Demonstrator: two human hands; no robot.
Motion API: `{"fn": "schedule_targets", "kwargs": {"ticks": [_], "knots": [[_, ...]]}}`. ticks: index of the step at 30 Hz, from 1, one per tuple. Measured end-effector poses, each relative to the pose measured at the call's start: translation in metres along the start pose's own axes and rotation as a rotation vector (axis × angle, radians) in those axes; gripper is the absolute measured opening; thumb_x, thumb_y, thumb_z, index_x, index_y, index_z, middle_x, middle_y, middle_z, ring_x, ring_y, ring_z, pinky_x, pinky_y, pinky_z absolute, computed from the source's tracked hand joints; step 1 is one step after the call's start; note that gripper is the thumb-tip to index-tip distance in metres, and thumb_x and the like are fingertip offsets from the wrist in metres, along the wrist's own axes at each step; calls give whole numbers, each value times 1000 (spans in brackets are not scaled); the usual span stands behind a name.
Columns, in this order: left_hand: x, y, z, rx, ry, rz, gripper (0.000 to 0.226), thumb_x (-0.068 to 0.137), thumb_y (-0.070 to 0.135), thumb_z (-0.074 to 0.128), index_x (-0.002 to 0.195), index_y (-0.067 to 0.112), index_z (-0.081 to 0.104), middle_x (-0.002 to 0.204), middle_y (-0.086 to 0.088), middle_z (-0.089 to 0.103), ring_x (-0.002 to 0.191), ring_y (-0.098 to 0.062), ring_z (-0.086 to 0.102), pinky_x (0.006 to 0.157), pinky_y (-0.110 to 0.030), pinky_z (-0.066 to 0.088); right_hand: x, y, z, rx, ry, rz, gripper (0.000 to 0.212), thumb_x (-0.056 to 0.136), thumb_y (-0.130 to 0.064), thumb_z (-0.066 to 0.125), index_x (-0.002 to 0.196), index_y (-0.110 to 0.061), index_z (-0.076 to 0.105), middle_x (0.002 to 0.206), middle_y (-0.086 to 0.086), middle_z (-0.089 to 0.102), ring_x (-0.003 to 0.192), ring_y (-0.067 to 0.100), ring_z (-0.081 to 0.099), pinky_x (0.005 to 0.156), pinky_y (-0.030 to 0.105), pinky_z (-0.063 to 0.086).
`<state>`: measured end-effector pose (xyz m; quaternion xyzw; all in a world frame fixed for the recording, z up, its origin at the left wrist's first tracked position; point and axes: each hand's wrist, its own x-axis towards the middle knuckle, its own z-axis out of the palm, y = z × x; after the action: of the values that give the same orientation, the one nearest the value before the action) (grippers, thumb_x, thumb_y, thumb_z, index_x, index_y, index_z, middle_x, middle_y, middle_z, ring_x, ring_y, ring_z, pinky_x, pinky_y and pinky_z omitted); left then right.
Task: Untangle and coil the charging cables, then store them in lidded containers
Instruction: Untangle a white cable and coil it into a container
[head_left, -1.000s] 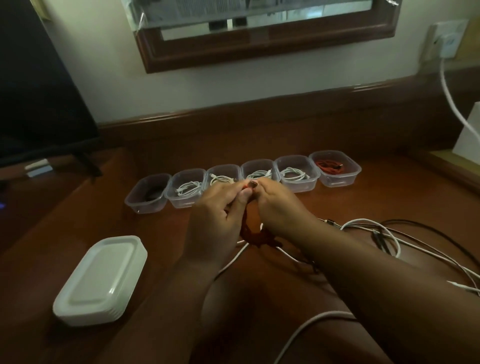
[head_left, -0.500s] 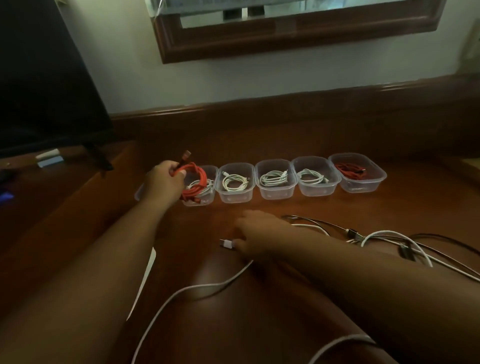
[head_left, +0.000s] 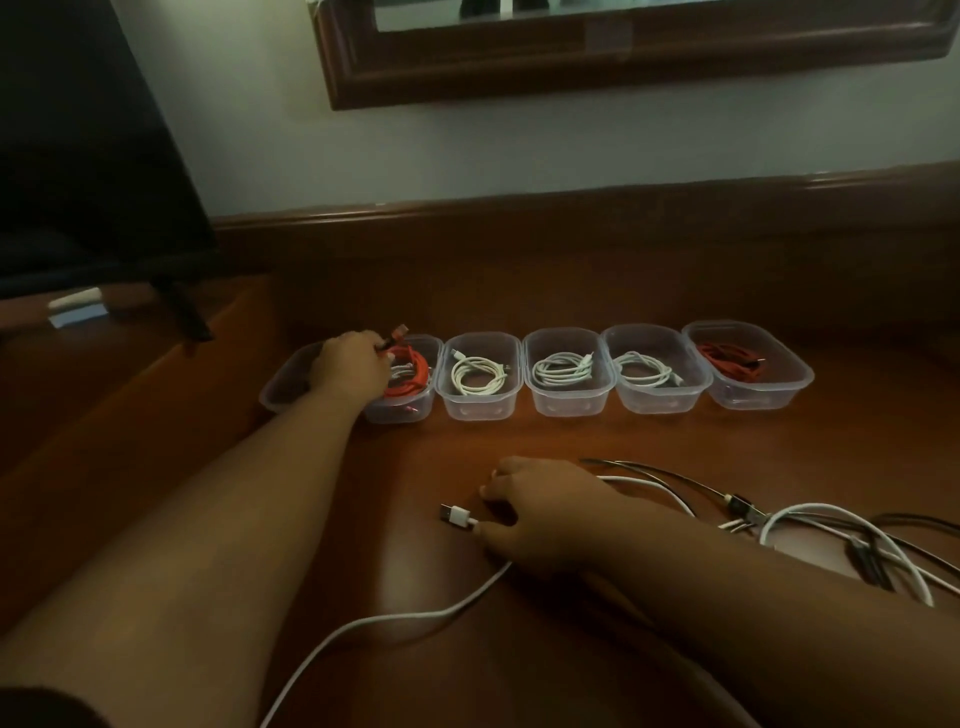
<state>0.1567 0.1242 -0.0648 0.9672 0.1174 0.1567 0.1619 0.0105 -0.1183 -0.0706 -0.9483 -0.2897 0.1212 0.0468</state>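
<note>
Brown polished wooden tabletop (head_left: 519, 447) is crossed by a far row of clear plastic tubs (head_left: 566, 400). Into the second tub from the left, a coiled orange cable (head_left: 410, 369) is held by the left hand (head_left: 348, 366). Near the white USB plug (head_left: 457, 517), a limp, light white cable (head_left: 395, 618) is pinched by the right hand (head_left: 540, 514); gripping beside the plug is judged best.

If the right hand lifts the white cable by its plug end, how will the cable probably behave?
The white cable probably hangs floppy, since it already lies in loose curves. It looks thin, so likely light. Its far part may drag the tangled cables beside the right hand.
</note>
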Motion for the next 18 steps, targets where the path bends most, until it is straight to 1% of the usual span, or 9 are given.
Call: {"fn": "schedule_targets", "kwargs": {"ticks": [3, 5, 6, 8, 9, 11, 13, 15, 18], "knots": [[1, 2, 0, 178, -68, 19, 27, 96, 37, 55, 115, 22, 67, 104, -7, 68, 99, -27, 61, 85, -44, 55, 2, 2, 0, -12, -14, -2, 56, 95, -56, 45, 134, -18, 56, 130, 4, 51, 115, 22, 54, 97, 40, 49], [4, 4, -6, 236, -120, 29, 28, 96, 38, 54, 109, 20, 70, 98, -6, 68, 94, -27, 63, 84, -42, 54, 3, 2, 0, -11, -4, -9, 55, 95, -55, 45, 134, -18, 56, 130, 4, 51, 116, 23, 53, 97, 41, 49], [6, 4, -9, 255, -152, 33, 28, 96, 37, 52, 108, 20, 70, 99, -6, 69, 95, -27, 63, 85, -43, 54, 2, 2, 0, -12, 9, -12, 54, 95, -54, 45, 133, -18, 57, 129, 4, 51, 115, 23, 54, 97, 41, 49], [7, 5, -11, 306, -190, 83, 29, 98, 35, 48, 116, 22, 66, 110, -5, 68, 104, -27, 61, 94, -45, 48, 0, 1, 3, -13, 35, -16, 53, 95, -54, 45, 131, -18, 59, 127, 3, 52, 113, 23, 55, 96, 41, 49], [6, 6, -12, 334, -182, 123, 29, 99, 34, 45, 122, 25, 62, 116, -4, 66, 108, -27, 60, 98, -46, 44, 0, 1, 4, -10, 42, -14, 53, 95, -54, 46, 131, -18, 58, 127, 3, 52, 113, 23, 55, 95, 41, 49], [2, 6, -12, 392, -166, 187, 35, 101, 38, 42, 132, 29, 54, 124, -4, 64, 115, -27, 57, 99, -48, 37, -1, 0, 6, -2, 40, -15, 54, 94, -54, 46, 134, -18, 56, 129, 3, 50, 115, 24, 54, 97, 41, 49], [-2, 9, -12, 507, -200, 225, 43, 101, 45, 38, 142, 33, 45, 134, -6, 59, 123, -30, 52, 102, -50, 35, -1, -1, 7, 4, 32, -14, 56, 95, -54, 46, 137, -18, 54, 132, 4, 49, 118, 24, 53, 99, 41, 48], [-5, 12, -13, 619, -244, 255, 47, 102, 46, 34, 147, 34, 37, 140, -9, 53, 128, -32, 46, 104, -53, 33, -1, -1, 7, 7, 55, -11, 56, 94, -54, 46, 135, -18, 55, 132, 4, 50, 118, 25, 53, 99, 42, 47], [-8, 17, -17, 629, -290, 270, 48, 103, 43, 29, 149, 32, 34, 142, -12, 49, 129, -34, 44, 105, -55, 33, -2, 1, 8, 5, 66, -5, 55, 94, -54, 46, 134, -18, 56, 133, 5, 50, 119, 25, 53, 100, 42, 47]]}}
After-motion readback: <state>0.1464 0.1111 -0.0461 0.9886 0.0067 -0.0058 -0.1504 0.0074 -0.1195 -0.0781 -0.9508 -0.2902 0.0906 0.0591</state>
